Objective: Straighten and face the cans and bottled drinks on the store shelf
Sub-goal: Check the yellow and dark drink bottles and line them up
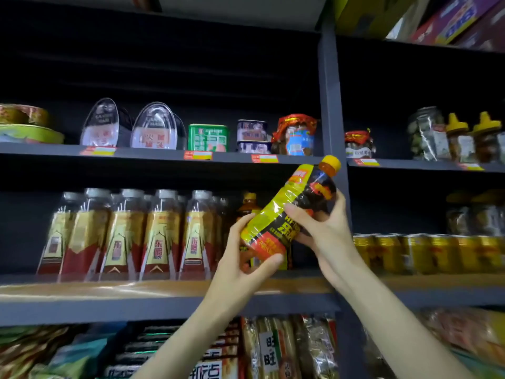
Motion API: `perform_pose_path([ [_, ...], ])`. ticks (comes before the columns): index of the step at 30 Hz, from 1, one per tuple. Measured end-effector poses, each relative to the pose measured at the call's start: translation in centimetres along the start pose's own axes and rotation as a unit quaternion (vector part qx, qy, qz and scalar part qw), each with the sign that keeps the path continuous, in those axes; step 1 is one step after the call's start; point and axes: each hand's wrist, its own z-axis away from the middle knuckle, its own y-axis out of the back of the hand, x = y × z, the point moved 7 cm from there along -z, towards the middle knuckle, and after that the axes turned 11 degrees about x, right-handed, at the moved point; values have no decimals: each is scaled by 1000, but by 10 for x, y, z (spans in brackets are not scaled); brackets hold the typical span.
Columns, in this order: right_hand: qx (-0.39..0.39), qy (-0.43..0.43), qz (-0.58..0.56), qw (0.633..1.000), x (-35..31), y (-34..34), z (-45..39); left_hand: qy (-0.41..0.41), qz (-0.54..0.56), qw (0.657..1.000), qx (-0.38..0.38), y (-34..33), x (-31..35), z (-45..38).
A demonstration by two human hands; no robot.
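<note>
A dark drink bottle (295, 212) with a yellow label and orange cap is tilted to the right in front of the middle shelf (164, 292). My left hand (243, 258) grips its base from below. My right hand (322, 225) grips its upper body from the right. Behind it, a second bottle of the same kind (249, 206) stands on the shelf. A row of several gold-and-red labelled bottles (136, 236) stands upright to the left. Several gold cans (426, 253) line the shelf to the right.
A grey upright post (332, 99) splits the shelving. The upper shelf (164, 154) carries tins, clear oval packs and jars. Snack packets (273, 348) fill the shelf below. Boxes (451, 20) sit on top at the right.
</note>
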Motion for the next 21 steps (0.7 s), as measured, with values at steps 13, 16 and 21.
perform_pose_path([
  [13, 50, -366, -140, 919, 42, -20, 45, -99, -125, 987, 19, 58, 48, 1],
  [16, 66, -371, -150, 914, 47, -21, 46, -44, -60, 997, 11, 56, 50, 5],
  [21, 52, -215, -81, 972, 24, -16, 32, 89, 32, 995, -24, 59, 39, 4],
])
